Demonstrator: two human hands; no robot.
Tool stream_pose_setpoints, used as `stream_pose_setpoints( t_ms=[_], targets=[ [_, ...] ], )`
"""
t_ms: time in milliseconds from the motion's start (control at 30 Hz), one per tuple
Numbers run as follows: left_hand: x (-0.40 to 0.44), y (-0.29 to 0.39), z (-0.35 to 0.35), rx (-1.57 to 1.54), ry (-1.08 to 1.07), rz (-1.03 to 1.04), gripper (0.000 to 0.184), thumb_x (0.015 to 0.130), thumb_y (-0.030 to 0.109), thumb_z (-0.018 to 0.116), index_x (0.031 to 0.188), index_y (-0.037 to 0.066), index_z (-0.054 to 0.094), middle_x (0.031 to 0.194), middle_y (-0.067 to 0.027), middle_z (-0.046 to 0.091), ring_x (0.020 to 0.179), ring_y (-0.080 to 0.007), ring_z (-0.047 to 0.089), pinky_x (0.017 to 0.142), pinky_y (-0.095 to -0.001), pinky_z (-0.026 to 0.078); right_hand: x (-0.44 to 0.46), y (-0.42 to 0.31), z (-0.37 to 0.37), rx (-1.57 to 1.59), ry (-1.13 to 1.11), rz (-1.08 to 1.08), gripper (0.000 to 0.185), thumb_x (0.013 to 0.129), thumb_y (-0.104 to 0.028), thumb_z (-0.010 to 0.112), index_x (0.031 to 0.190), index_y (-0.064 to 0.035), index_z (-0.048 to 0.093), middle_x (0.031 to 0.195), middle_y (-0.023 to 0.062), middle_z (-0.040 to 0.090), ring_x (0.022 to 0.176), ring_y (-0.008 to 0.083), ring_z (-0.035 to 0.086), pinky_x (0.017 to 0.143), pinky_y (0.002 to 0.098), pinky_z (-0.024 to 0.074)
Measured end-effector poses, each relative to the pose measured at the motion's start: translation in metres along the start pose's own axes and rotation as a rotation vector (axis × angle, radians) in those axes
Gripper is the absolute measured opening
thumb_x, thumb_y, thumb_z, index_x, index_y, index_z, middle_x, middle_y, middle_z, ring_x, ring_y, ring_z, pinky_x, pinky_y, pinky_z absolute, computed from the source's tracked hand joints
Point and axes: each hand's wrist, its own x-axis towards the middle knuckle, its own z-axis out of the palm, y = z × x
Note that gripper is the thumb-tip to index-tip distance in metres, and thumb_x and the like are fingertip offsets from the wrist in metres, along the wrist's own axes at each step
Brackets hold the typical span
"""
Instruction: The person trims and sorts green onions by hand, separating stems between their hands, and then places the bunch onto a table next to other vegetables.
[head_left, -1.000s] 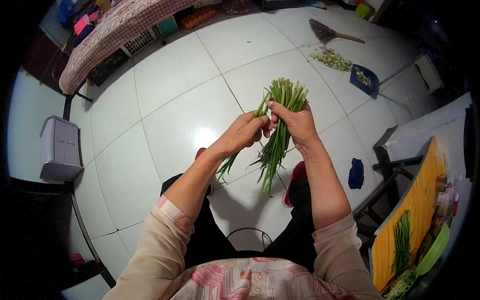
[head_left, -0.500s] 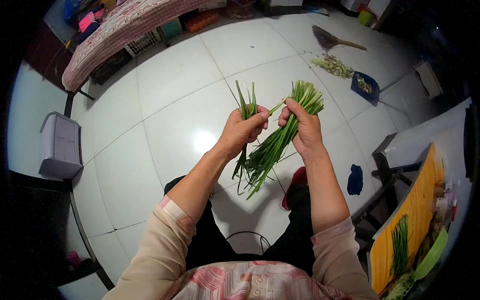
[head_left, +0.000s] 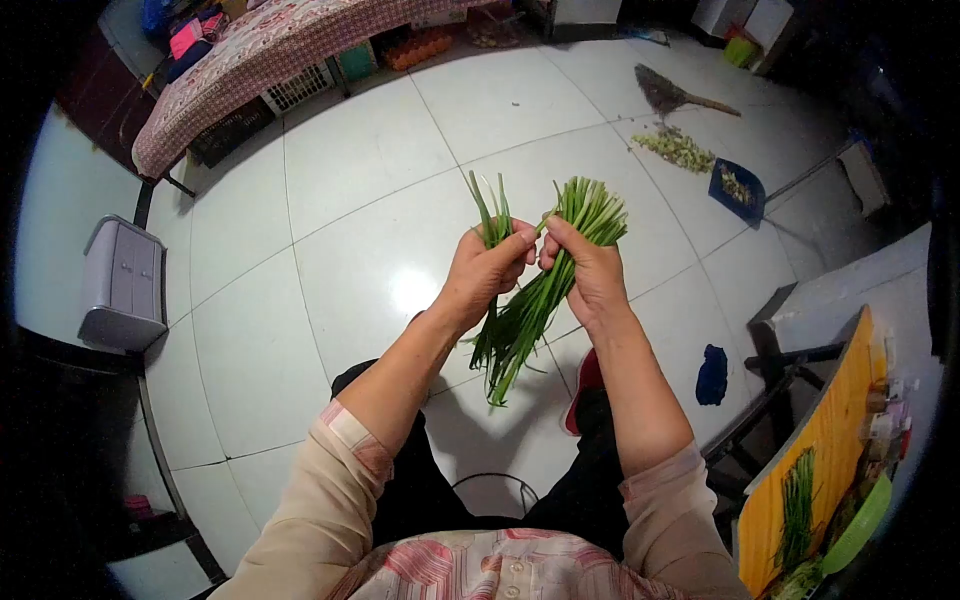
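My right hand (head_left: 592, 275) is closed round a thick bunch of garlic chives (head_left: 530, 318), pale cut ends up and dark leaves hanging down to the left. To its left, my left hand (head_left: 487, 265) is closed round a few loose chives (head_left: 482, 200) that stick up above the fingers. The two thumbs and fingertips almost meet, with a stalk running between them at the side of the bunch. Both hands are held in the air above my knees and the tiled floor.
A yellow board (head_left: 800, 470) on the right holds more chives (head_left: 797, 510). A broom (head_left: 665, 92), plant scraps (head_left: 677, 152) and a blue dustpan (head_left: 735, 192) are on the floor. A dark blue cloth-like thing (head_left: 711, 375) lies nearer. A grey cabinet (head_left: 125, 285) stands left.
My right hand and the bunch have moved left and slightly down, closer to my left hand. The gap between the fingertips has narrowed. My left hand keeps its hold.
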Motion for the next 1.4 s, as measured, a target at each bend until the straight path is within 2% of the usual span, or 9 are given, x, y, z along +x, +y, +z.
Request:
stream_pose_setpoints(
  t_ms=[267,533,633,700,900,1067,1100,1233,1400],
  targets=[
    [-0.004,0.002,-0.001,0.025,0.059,0.049,0.014,0.089,0.018,0.06,0.09,0.005,0.056,0.07,0.0011,0.055,0.047,-0.0022,0.036,0.04,-0.0188,0.025,0.01,-0.015,-0.023,0.147,0.254,-0.035,0.016,0.081,-0.017,0.07,0.086,-0.0053,0.059,0.07,0.0044,0.059,0.058,0.0134,0.055,0.054,0.0271,0.0454],
    [-0.006,0.002,0.001,0.027,0.079,0.068,0.012,0.088,0.019,0.062,0.091,0.008,0.057,0.068,0.0006,0.056,0.045,-0.0026,0.036,0.039,-0.0185,0.023,-0.006,0.009,0.009,0.07,-0.01,0.028,0.017,0.085,-0.016,0.068,0.095,-0.0038,0.063,0.084,0.0038,0.065,0.067,0.0112,0.058,0.061,0.0256,0.048],
    [-0.005,0.002,0.0,0.052,0.073,0.087,0.011,0.088,0.018,0.062,0.09,0.008,0.057,0.068,0.0007,0.057,0.046,-0.0021,0.037,0.039,-0.0182,0.024,-0.004,0.015,0.01,0.088,-0.007,0.021,0.021,0.087,-0.014,0.066,0.102,0.0003,0.063,0.083,0.0048,0.064,0.069,0.0122,0.059,0.063,0.0265,0.049],
    [-0.004,0.001,-0.001,0.059,0.073,0.097,0.01,0.088,0.017,0.062,0.09,0.009,0.058,0.069,0.0008,0.058,0.046,-0.0019,0.038,0.039,-0.0179,0.024,-0.005,0.014,0.012,0.085,-0.001,0.021,0.02,0.086,-0.016,0.067,0.099,-0.0015,0.062,0.091,0.007,0.067,0.079,0.0128,0.062,0.068,0.0268,0.0505],
    [-0.002,-0.001,-0.001,0.166,0.107,0.124,0.009,0.088,0.016,0.064,0.089,0.009,0.059,0.069,0.0012,0.058,0.049,-0.0017,0.042,0.04,-0.0171,0.027,-0.008,0.006,0.016,0.097,-0.067,0.066,0.025,0.087,-0.016,0.065,0.106,-0.0002,0.059,0.102,0.0153,0.067,0.087,0.0165,0.063,0.075,0.0288,0.0512],
    [-0.005,-0.001,0.0,0.156,0.043,0.065,0.012,0.088,0.019,0.064,0.089,0.008,0.059,0.068,0.0013,0.057,0.05,-0.0022,0.043,0.04,-0.0179,0.029,0.001,0.004,0.0,0.019,-0.038,0.043,0.022,0.088,-0.019,0.063,0.101,-0.001,0.061,0.094,0.0105,0.067,0.085,0.0161,0.063,0.074,0.0292,0.0501],
    [-0.005,0.0,0.0,0.156,0.043,0.065,0.012,0.088,0.019,0.064,0.089,0.008,0.059,0.068,0.0013,0.057,0.05,-0.0022,0.043,0.04,-0.0179,0.029,0.006,0.001,-0.006,0.055,-0.016,-0.029,0.02,0.089,-0.021,0.062,0.096,-0.0018,0.063,0.09,0.0087,0.067,0.081,0.0169,0.064,0.072,0.0297,0.0497],
    [-0.007,0.004,-0.011,0.288,0.015,0.016,0.02,0.089,0.023,0.061,0.091,0.004,0.059,0.065,0.0037,0.052,0.051,-0.0026,0.042,0.044,-0.0196,0.031,0.019,-0.034,-0.046,0.209,0.282,-0.251,0.027,0.089,-0.019,0.062,0.106,0.0005,0.053,0.093,0.015,0.065,0.084,0.0236,0.064,0.075,0.0333,0.0516],
    [-0.011,0.015,-0.033,0.278,0.176,0.035,0.016,0.09,0.02,0.059,0.093,0.005,0.061,0.065,0.0031,0.052,0.047,-0.0026,0.037,0.04,-0.0185,0.027,0.019,-0.057,-0.084,0.059,0.595,-0.594,0.021,0.089,-0.014,0.061,0.103,0.0,0.055,0.09,0.0146,0.065,0.075,0.0222,0.064,0.07,0.0333,0.0527]
  ],
)
